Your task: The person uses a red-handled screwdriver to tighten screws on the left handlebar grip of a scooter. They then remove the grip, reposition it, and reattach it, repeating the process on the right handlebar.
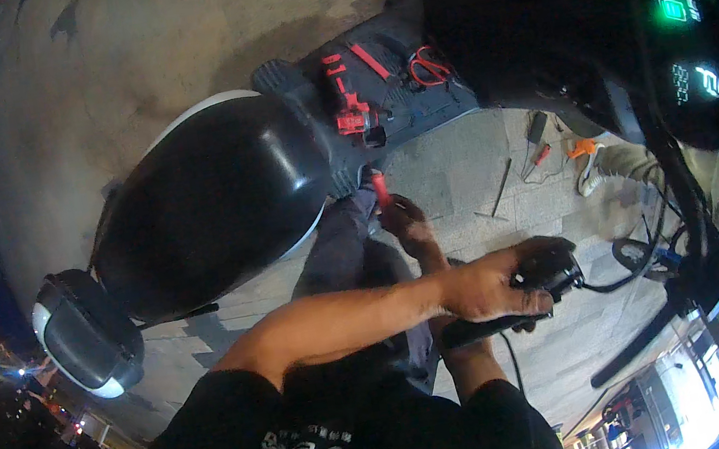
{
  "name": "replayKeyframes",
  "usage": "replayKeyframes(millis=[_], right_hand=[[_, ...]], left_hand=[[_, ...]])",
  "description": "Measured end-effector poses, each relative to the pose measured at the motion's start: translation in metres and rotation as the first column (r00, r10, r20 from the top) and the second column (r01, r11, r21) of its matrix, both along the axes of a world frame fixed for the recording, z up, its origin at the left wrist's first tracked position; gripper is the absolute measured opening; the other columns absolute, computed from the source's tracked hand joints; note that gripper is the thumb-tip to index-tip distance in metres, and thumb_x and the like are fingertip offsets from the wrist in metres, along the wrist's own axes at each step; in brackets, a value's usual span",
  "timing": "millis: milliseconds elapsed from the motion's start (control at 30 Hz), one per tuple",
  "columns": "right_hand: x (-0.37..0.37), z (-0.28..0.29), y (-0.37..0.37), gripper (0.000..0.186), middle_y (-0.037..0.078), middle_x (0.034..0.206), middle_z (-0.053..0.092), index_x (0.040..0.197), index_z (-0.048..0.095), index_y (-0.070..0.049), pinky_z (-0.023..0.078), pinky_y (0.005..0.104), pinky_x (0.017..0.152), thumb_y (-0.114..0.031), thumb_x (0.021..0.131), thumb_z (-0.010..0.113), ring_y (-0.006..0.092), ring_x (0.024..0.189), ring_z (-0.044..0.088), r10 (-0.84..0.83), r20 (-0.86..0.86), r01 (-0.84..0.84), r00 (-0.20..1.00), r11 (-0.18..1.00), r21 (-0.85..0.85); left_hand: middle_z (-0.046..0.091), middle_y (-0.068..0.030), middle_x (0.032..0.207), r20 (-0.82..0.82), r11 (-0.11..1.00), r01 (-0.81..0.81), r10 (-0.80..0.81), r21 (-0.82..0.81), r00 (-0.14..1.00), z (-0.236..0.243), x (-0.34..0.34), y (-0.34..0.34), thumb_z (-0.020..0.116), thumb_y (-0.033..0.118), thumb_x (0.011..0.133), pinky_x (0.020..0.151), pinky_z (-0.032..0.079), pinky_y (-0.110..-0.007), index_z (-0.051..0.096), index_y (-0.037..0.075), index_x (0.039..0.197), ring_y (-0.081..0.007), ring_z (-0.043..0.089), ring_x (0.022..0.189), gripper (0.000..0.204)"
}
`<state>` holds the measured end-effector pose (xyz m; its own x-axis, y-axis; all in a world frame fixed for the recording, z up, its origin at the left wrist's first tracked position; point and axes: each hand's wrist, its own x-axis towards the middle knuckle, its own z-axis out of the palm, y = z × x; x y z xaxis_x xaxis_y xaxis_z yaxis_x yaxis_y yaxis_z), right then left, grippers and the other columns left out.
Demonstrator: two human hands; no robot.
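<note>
L fingers (531,301) wrapped round blk part (547,269), R fingers (399,217) round red tool (380,190).

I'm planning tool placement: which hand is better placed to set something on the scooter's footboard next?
Probably the right hand: it holds a red object and appears nearer the footboard, while the left hand grips a black part farther away.

Red-and-black drill (353,121) — by the seat-side edge of the dark footboard (435,107).
Black seat (207,201) with white trim (220,98), red held piece (380,190), black cabled piece (551,264) — pale paving (455,178) in greyish blocks.
</note>
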<state>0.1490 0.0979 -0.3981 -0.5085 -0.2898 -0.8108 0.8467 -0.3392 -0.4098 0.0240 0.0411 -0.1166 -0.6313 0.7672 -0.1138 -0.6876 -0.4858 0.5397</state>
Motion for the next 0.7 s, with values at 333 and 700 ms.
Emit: replayKeyframes(millis=[333,700], right_hand=[[-0.042,-0.185,-0.145,0.042,0.012,0.116,0.062,0.128,0.050,-0.001,0.049,0.0318,0.091,-0.006,0.089,0.065,0.0200,0.105,0.060,0.047,-0.290,0.030,0.956,0.966,0.256],[0.000,-0.055,-0.015,0.042,0.017,0.115,0.066,0.123,0.059,0.000,0.049,0.0354,0.091,-0.024,0.089,0.065,0.0273,0.104,0.064,0.517,-0.229,-0.254,0.825,0.701,0.667]], left_hand=[[0.052,-0.0153,0.119,-0.034,0.989,0.110,-0.107,0.103,0.994,-0.043,-0.012,-0.007,0.068,0.019,0.085,0.091,0.046,-0.039,0.021,0.014,0.150,-0.0256,0.054,0.105,0.080],[0.054,-0.0113,0.124,0.044,0.937,-0.350,0.351,-0.010,0.935,-0.051,0.038,0.022,0.066,0.023,0.090,0.095,0.048,-0.036,0.032,0.015,0.147,-0.0214,0.056,0.108,0.067]])
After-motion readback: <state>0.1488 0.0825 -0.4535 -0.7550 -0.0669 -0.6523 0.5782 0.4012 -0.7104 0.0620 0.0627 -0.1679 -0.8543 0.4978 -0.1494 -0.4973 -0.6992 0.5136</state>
